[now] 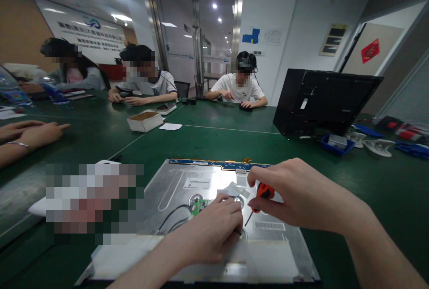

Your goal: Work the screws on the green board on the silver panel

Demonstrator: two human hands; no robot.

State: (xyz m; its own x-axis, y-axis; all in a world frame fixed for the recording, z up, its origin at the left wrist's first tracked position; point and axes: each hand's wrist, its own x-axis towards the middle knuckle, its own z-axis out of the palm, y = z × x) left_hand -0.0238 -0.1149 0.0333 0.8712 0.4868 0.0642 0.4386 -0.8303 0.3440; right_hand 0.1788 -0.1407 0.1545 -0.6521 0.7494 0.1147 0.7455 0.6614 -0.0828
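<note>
A metal-backed display panel lies flat on the green table in front of me. My right hand is closed round the handle of a red and black screwdriver, whose thin shaft slants down to the panel's back. My left hand rests on the panel with its fingers curled; what is under the fingertips is hidden. Beside that hand sits a small green circuit board with black cables. A blue circuit strip runs along the panel's far edge, and a strip of clear tape lies near the middle.
At the right stands a black monitor-like casing, by a blue tray with parts. A white box and paper lie further back. Several people sit around the table; another person's hands are at the left.
</note>
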